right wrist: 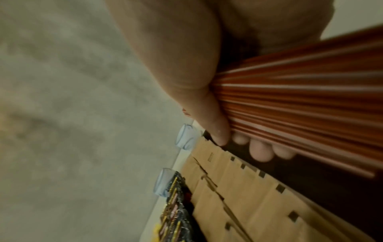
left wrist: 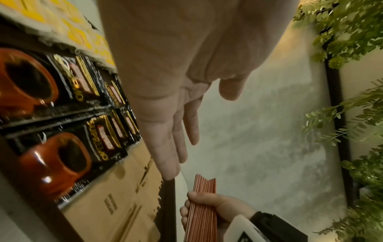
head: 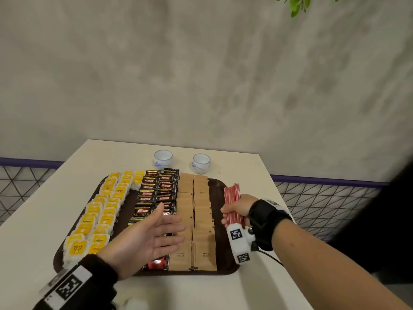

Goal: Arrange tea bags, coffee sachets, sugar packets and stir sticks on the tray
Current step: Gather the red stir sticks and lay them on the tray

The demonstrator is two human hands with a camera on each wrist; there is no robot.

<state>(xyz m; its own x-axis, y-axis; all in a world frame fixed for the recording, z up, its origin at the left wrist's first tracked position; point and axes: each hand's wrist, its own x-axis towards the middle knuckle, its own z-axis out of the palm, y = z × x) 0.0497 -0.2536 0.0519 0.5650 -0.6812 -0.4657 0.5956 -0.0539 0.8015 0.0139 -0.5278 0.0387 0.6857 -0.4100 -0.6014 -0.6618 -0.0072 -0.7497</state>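
The right hand point(head: 235, 210) grips the stir sticks point(head: 232, 198) as a bundle over the tray point(head: 220, 220)'s bare right strip; the left hand point(head: 152, 233) hovers spread over the sachets. Lower them flat (ends squared), parallel to the sugar packets point(head: 201, 211).

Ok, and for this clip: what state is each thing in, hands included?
Left hand: open, above the coffee sachets.
Right hand: grips the stir sticks.
Tea bags: rowed on tray.
Sugar packets: two rows.
Cups: upright, off-tray.
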